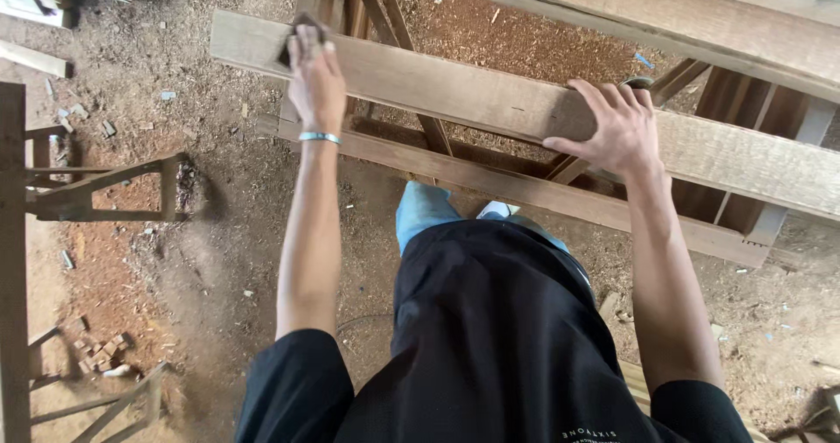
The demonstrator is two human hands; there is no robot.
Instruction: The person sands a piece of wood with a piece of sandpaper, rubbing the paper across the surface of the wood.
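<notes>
Wooden frame pieces are lying at the far left on the sawdust-covered dirt floor, with a dark upright post running along the picture's edge and small offcut blocks scattered near its base.

Left hand is reaching forward with the arm fully extended, a light blue wristband sitting at the wrist. Fingers are pressed together and lying flat, pinning a small dark sanding pad against the top face of a long plank, near the plank's left end (pad is mostly hidden under the fingers, so its exact kind cannot be told).

Plank is running diagonally from upper left down toward the right edge, resting on a wooden trestle frame whose lower rail is passing just below it. Through the frame, a blue-clad knee is showing above the person's black shirt.

Right hand is lying on the same plank, well apart from the left, fingers spread wide and curling over the far edge, thumb pointing back along the near face, palm bearing down on the wood. A second, heavier beam is crossing the upper right behind it.
</notes>
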